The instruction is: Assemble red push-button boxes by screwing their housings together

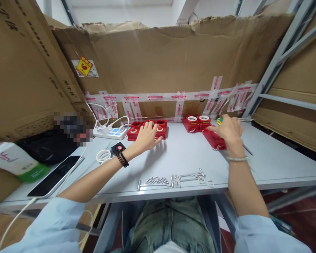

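My left hand (146, 136) is spread over a row of red housings (162, 130) with round black openings, its fingertips at their top and its thumb stretched to the right. Whether they touch is hard to tell. On the right, my right hand (230, 130) is curled around what looks like a screwdriver. Its yellow-green handle (219, 121) shows by the fingers, and a thin metal shaft (248, 150) comes out past the wrist. Below that hand lies another red housing (214, 139), partly covered. Just behind stand red housings with white rings (192, 119).
Screws (156, 180), metal T-shaped rods (189, 174) and white loops (205, 181) lie along the front edge. On the left are a power strip (112, 132), a coiled white cable (103, 155), a phone (55, 175) and a bottle (15, 161). Cardboard (160, 63) walls the back.
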### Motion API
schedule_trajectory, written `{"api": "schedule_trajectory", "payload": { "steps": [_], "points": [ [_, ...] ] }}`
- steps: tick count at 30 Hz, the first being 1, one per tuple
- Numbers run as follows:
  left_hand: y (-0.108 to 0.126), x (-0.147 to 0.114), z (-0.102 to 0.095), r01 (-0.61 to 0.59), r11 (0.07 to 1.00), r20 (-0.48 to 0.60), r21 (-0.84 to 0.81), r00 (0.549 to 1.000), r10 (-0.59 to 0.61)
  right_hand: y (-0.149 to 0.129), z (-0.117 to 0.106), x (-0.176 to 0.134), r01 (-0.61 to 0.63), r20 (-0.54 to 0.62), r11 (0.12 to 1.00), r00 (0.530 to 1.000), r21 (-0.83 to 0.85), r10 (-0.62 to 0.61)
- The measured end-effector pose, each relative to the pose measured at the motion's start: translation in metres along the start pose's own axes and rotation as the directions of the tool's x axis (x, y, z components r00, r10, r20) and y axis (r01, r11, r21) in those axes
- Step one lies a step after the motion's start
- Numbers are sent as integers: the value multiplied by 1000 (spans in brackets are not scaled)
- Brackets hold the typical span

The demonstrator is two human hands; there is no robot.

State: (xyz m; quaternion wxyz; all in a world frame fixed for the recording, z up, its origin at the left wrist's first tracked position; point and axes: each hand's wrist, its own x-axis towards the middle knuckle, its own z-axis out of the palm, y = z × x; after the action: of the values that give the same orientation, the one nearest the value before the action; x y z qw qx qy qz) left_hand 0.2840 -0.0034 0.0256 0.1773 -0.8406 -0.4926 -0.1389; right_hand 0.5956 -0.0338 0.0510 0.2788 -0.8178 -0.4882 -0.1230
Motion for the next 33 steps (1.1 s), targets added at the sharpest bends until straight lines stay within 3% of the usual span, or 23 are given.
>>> {"api": "schedule_trajectory", "payload": {
  "steps": [3,6,10,13,17,20,23,27,29,30,31,33],
  "points": [
    [-11,-22,-5,2,1000,54,-18,999,-1,13,-6,9,-123,245,985,958,-124,151],
    [-17,-35,-2,3,997,102,-71,995,4,15,-8,12,-92,404,976,899,-199,167],
    [-20,-43,0,-18,988,129,-152,991,38,12,-10,7,10,455,982,887,-188,78],
    [-17,-47,-2,-39,980,134,-197,989,66,9,-12,2,170,532,982,841,-83,-101],
    [-9,-52,-9,-101,956,116,-275,984,138,-11,-7,-9,392,583,905,701,165,-411],
    [-3,-53,-16,-144,931,108,-335,976,189,-41,3,-22,506,536,776,565,375,-627],
    [-1,-49,-18,-165,896,109,-412,967,229,-74,15,-37,549,461,611,401,570,-792],
    [-2,-36,-12,-158,843,124,-515,959,256,-102,27,-53,529,318,426,286,734,-904],
    [-3,-30,-6,-142,818,144,-557,954,264,-107,28,-57,489,236,356,291,797,-927],
    [-3,-27,-3,-126,807,165,-577,950,266,-107,28,-58,460,203,346,333,818,-921],
    [-3,-25,0,-107,796,189,-595,945,268,-107,27,-58,426,175,358,411,831,-895],
    [-4,-24,6,-75,773,226,-630,935,274,-103,24,-56,329,117,404,634,854,-765]
  ]
}}
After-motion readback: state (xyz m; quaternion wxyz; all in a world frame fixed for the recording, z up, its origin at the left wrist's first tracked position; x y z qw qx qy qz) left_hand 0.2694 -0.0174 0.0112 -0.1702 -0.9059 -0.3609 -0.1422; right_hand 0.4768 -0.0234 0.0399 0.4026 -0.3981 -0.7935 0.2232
